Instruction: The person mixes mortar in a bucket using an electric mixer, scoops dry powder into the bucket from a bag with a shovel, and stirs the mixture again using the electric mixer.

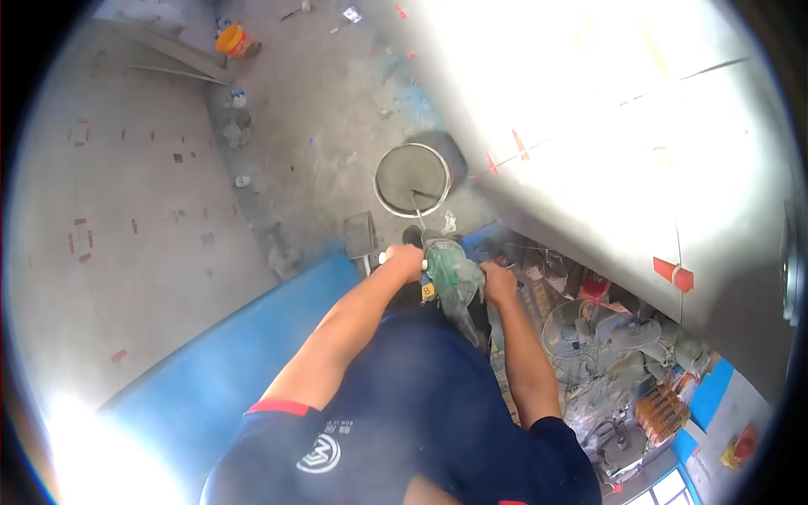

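On a dusty floor (337,118), a round bucket (385,207) holds grey mix (406,168), the rod (420,219) of a green power tool (451,268) dipped into it. The left hand (406,262) is clenched on the tool's white side handle (384,257); the right hand (499,283) curls around its opposite side, fingers partly hidden. Stirring appears in hand; the next move seems to call for a firm, two-handed hold.

- A green handheld power mixer (450,268) shows a dull, dust-caked finish.
- Grey mix (406,171), smooth and matt, fills a round, pale-rimmed bucket (376,187).
- A navy short-sleeved cloth shirt (396,387) looks soft and matt.
- A pale grey tiled wall (589,93) gleams, smooth and glossy.
- Rough, dusty, concrete-like grey floor (324,109) surrounds the bucket.
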`<state>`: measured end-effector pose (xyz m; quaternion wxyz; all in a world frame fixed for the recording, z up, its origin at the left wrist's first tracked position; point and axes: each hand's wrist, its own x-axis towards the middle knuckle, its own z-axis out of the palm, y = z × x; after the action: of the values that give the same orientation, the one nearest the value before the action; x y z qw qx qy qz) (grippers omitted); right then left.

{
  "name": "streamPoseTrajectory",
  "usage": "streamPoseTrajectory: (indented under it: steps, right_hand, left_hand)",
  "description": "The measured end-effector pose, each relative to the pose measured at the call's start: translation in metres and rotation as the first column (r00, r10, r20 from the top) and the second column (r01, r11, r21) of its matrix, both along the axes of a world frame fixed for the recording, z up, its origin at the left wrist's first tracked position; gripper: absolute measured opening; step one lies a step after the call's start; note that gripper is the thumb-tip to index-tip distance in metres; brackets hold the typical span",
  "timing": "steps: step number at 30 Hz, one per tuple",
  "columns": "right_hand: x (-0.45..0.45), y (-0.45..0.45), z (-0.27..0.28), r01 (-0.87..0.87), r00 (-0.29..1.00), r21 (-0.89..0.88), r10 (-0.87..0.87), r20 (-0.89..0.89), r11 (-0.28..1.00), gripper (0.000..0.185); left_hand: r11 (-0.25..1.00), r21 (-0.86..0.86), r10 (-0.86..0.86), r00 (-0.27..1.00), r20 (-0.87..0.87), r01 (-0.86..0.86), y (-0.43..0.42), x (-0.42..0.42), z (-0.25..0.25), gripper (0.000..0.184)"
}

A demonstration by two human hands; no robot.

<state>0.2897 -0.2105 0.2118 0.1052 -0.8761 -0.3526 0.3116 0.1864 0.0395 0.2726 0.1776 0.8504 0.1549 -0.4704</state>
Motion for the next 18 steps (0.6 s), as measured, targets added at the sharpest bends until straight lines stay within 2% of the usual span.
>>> streamPoseTrajectory:
  steps: [2,3,4,6,8,10,12,14,18]
  right_hand:
    - [0.000,0.000,0.000,0.005,1.000,0.020,-0.004,-0.003,1.000,0.024]
    - [0.001,0.003,0.003,0.023,1.000,0.011,-0.023,-0.003,1.000,0.024]
    - [-0.001,0.004,0.006,0.037,0.999,0.008,-0.037,-0.009,0.999,0.024]
    - [0.009,0.012,0.004,-0.015,0.999,0.093,0.012,0.033,0.996,0.024]
    - [0.016,0.017,0.001,-0.054,0.996,0.011,0.053,0.075,0.999,0.023]
    - [0.021,0.022,0.000,-0.055,0.997,0.049,0.052,0.056,0.997,0.022]
    - [0.021,0.026,0.000,-0.028,0.993,0.126,0.013,0.118,0.992,0.022]
    - [0.024,0.032,0.005,-0.050,0.992,0.058,0.043,0.118,0.997,0.021]
    - [0.028,0.042,0.011,-0.100,0.987,0.092,0.088,0.131,0.991,0.024]
  left_hand:
    - [1.000,0.010,-0.010,1.000,0.009,0.010,0.000,0.000,0.002,0.033]
    - [1.000,-0.007,-0.010,1.000,0.005,0.010,0.004,0.006,0.018,0.038]
    - [1.000,0.016,0.000,1.000,-0.018,0.001,0.004,0.003,0.002,0.045]
    - [1.000,-0.002,-0.017,1.000,-0.018,0.017,0.010,0.009,0.019,0.027]
    - [0.999,-0.009,0.031,1.000,0.000,-0.031,0.014,0.012,0.028,0.028]
    - [1.000,0.017,0.026,1.000,0.003,-0.026,0.018,0.009,0.015,0.028]
    - [0.999,0.037,0.000,1.000,0.014,0.000,0.020,0.012,0.021,0.027]
    - [0.998,0.028,0.049,0.999,0.019,-0.049,0.025,0.012,0.027,0.027]
    - [0.999,0.038,0.033,0.999,0.019,-0.034,0.031,0.008,0.023,0.027]
